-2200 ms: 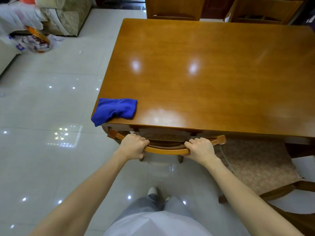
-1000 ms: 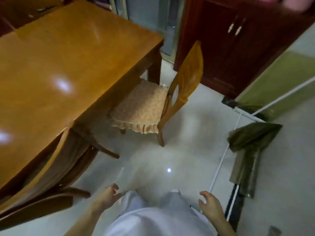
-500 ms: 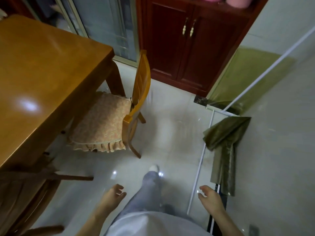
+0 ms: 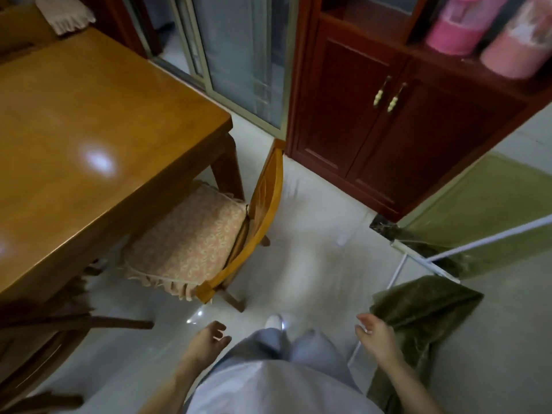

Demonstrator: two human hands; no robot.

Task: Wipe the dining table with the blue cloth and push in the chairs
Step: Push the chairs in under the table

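Two empty hands, fingers loosely curled and slightly apart: the left hand (image 4: 209, 339) hangs by the trouser leg, the right hand (image 4: 375, 333) just beside a green cloth (image 4: 424, 312). Ahead, the chair (image 4: 265, 192) stands at the dining table (image 4: 89, 121) corner, its cushioned seat partly under the top.

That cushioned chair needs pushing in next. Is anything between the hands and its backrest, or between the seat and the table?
Nothing visible. Only bare floor lies between the left hand, the right hand and the chair backrest. The seat sits partly under the table, beside the table leg.
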